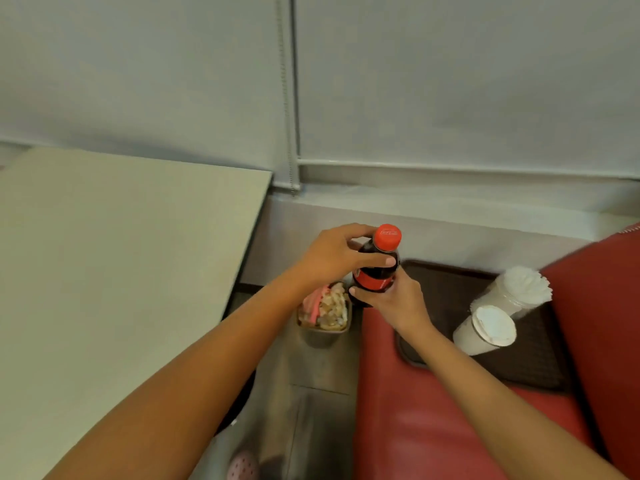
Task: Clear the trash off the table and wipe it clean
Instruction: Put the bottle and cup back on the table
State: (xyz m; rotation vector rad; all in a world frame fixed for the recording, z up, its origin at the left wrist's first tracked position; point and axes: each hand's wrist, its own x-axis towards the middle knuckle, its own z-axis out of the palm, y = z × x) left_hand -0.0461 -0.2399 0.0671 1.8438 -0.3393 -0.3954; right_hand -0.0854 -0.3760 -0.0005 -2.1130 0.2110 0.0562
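Note:
A cola bottle (375,271) with a red cap and red label is held upright in the air between the table and a red seat. My left hand (337,256) wraps its neck and shoulder from the left. My right hand (394,301) grips its lower body from below and right. The cream table (114,271) fills the left side, its top bare where I see it. On the floor below the bottle stands a small grey bin (323,323) filled with crumpled paper and a pink wrapper.
A dark brown tray (540,362) lies on the red seat (415,427) at the right, carrying a white lidded cup (485,330) and a clear holder of white straws (516,289). Window blinds and a sill run along the back. A pink shoe (242,465) shows at the bottom.

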